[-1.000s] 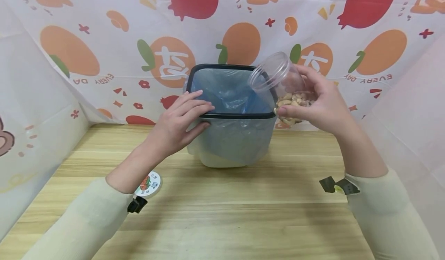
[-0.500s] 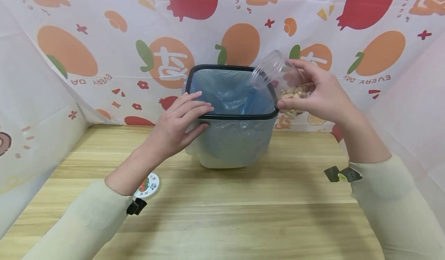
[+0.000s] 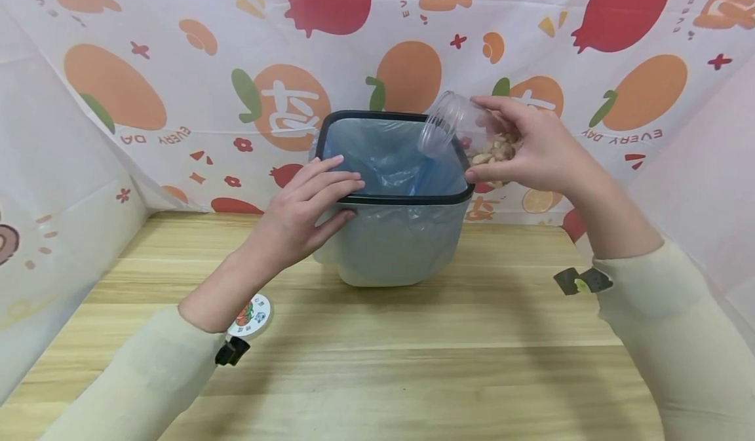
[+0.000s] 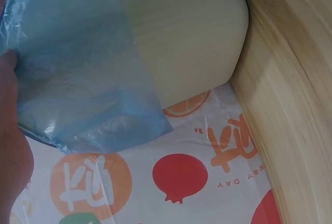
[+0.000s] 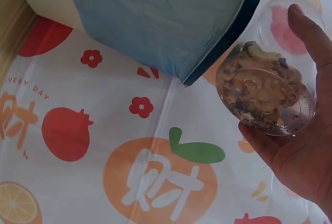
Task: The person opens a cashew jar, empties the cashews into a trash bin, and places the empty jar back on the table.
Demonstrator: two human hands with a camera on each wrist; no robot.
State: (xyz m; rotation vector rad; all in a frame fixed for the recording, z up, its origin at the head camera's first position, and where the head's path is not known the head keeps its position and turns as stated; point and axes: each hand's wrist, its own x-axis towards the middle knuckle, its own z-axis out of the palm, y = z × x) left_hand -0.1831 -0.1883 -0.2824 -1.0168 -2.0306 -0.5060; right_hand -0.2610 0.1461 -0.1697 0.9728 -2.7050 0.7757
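A pale trash can (image 3: 377, 274) with a black rim stands at the back of the table, lined with a translucent blue bag (image 3: 377, 149). My left hand (image 3: 295, 211) holds its front-left rim, fingers over the top and thumb outside. In the left wrist view the bag (image 4: 93, 68) hangs down over the can's outer wall. My right hand (image 3: 545, 143) grips a clear plastic jar (image 3: 445, 123), tilted with its uncovered mouth over the can's right rim. Nut-like pieces (image 3: 498, 153) lie toward the jar's bottom; the right wrist view shows them (image 5: 264, 86) through its base.
A round white lid (image 3: 252, 315) with a printed picture lies on the wooden table (image 3: 425, 375), partly behind my left forearm. A fruit-printed cloth (image 3: 354, 61) hangs right behind the can, with pale cloth walls at both sides.
My right hand has moved slightly left and up with the jar, tipping it further toward the trash can. The left hand keeps its place on the rim.
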